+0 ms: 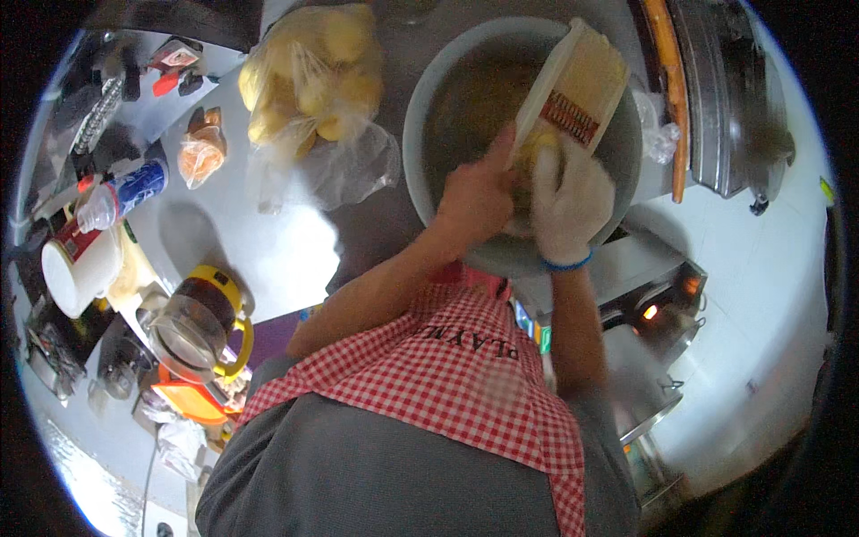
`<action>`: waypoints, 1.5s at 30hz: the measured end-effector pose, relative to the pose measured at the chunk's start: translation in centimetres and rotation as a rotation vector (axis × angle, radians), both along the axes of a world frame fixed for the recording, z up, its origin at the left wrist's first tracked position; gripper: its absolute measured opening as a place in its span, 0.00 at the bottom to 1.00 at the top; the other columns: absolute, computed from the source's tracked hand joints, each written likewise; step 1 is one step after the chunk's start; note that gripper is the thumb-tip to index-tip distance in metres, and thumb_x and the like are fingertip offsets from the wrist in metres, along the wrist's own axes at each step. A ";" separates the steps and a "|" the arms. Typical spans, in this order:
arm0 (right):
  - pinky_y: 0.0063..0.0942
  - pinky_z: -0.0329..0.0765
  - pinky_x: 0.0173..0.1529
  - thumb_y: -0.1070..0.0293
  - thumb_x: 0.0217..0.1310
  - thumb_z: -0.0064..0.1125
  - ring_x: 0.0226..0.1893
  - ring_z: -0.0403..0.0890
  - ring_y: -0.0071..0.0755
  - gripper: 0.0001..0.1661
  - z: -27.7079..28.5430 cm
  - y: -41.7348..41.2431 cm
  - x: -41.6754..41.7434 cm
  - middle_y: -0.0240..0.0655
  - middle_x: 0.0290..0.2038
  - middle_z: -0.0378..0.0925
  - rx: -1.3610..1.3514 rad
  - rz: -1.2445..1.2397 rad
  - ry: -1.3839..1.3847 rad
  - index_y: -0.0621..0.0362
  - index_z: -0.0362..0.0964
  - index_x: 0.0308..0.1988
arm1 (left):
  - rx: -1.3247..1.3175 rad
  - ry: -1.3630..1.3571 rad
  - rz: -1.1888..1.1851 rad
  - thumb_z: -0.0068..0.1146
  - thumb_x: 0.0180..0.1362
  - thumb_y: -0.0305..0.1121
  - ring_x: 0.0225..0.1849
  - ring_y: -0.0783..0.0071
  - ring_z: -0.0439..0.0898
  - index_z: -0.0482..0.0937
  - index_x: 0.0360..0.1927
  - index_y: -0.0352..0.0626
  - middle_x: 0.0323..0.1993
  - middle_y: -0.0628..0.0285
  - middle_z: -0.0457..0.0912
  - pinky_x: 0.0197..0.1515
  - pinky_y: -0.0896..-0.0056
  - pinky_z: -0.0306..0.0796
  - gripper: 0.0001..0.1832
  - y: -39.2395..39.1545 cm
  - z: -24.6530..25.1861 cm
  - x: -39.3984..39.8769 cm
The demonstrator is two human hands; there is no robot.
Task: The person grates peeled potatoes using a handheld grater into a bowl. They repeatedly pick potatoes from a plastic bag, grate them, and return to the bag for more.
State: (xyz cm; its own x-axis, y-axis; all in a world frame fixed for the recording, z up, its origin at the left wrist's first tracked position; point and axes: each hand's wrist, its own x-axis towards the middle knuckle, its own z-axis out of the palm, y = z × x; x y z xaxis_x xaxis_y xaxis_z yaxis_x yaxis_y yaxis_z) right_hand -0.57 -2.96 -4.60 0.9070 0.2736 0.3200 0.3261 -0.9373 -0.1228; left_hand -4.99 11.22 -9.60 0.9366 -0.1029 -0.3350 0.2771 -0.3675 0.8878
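A cream plastic mandoline slicer (582, 80) with dark red print leans over a large round metal basin (417, 158). My bare left hand (475, 201) grips its lower left edge. My right hand (574, 201), in a white knit glove with a blue cuff, holds a yellow peeled piece, seemingly a potato (541, 142), against the slicer's face. The fingers hide much of that piece and the slicer's lower end. Inside the basin the contents are dark and blurred. Left of the basin, a clear plastic bag (312, 87) full of yellow peeled potatoes rests on the metal table.
A wooden rod (666, 87) lies right of the basin, beside large metal pans (715, 114). At lower right a burner flame (649, 312) glows near a pot. A yellow-based jug (208, 302), a blue-labelled bottle (141, 186) and a white tub (80, 272) stand at left.
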 end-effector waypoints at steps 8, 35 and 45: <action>0.47 0.78 0.33 0.51 0.71 0.54 0.27 0.83 0.52 0.19 -0.2 0.1 9.6 0.44 0.26 0.80 -0.068 -0.051 -0.227 0.55 0.77 0.37 | 0.003 -0.026 0.071 0.55 0.65 0.32 0.42 0.37 0.85 0.53 0.77 0.45 0.41 0.34 0.83 0.50 0.43 0.78 0.39 0.2 0.5 0.0; 0.45 0.77 0.30 0.55 0.70 0.55 0.22 0.80 0.49 0.15 -0.6 -0.9 5.1 0.39 0.21 0.76 -0.194 0.107 -0.253 0.54 0.80 0.39 | -0.055 0.045 0.093 0.54 0.63 0.30 0.45 0.34 0.83 0.58 0.76 0.45 0.42 0.33 0.82 0.52 0.44 0.77 0.37 0.1 1.5 0.2; 0.45 0.78 0.38 0.56 0.66 0.58 0.31 0.84 0.50 0.16 0.0 2.1 6.9 0.46 0.30 0.82 -0.055 -0.067 -0.021 0.56 0.81 0.43 | 0.116 -0.137 0.161 0.56 0.63 0.30 0.44 0.34 0.84 0.56 0.76 0.43 0.42 0.33 0.83 0.50 0.44 0.78 0.38 -0.2 0.0 4.7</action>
State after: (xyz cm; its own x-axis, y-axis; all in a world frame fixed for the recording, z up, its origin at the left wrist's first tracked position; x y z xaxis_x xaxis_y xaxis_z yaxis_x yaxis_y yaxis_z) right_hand 6.34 -0.84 -4.61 0.9170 0.2303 0.3257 0.2645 -0.9622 -0.0643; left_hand -0.33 10.98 -9.63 0.9754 0.0832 -0.2043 0.2201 -0.4296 0.8758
